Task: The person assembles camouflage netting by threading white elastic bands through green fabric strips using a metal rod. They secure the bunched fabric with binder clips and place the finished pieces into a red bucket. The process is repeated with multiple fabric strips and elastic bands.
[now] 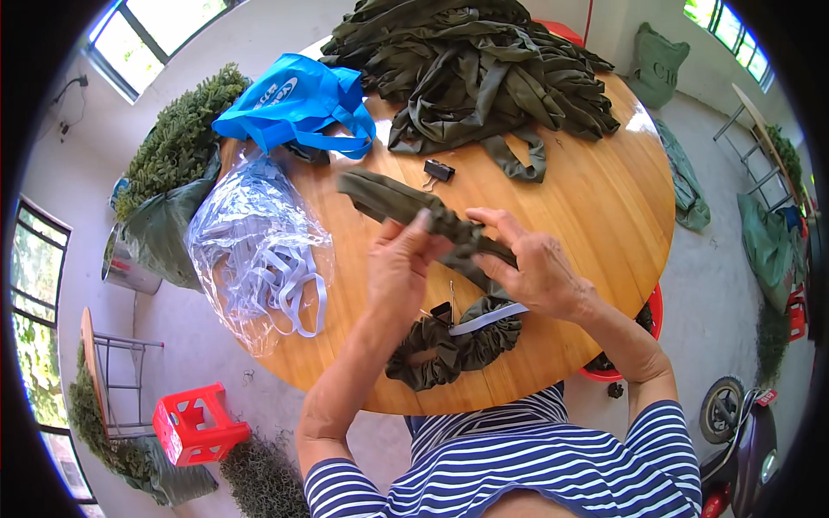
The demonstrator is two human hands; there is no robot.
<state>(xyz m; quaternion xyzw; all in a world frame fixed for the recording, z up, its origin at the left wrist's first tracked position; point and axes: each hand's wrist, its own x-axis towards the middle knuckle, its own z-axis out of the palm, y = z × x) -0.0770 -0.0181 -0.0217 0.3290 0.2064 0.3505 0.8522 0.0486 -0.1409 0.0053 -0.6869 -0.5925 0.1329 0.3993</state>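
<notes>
Above the middle of the table, both my hands hold a dark olive fabric tube point(384, 197), which is bunched up between them. My left hand point(404, 259) pinches it with thumb and fingers, and its flat end sticks out to the far left. My right hand point(542, 269) grips the other part with bent fingers. Closer to me lies a gathered olive fabric band point(423, 367) with a white elastic strip point(489, 319) coming out of it. A black binder clip point(442, 312) sits at this band. Another black binder clip point(439, 170) rests farther back.
A large heap of olive fabric strips point(484, 78) covers the table's far side. At left are a blue bag point(298, 104) and a clear plastic bag of white elastic point(259, 233). A red stool point(197, 425) and a red basin point(656, 315) stand below the round table point(622, 207).
</notes>
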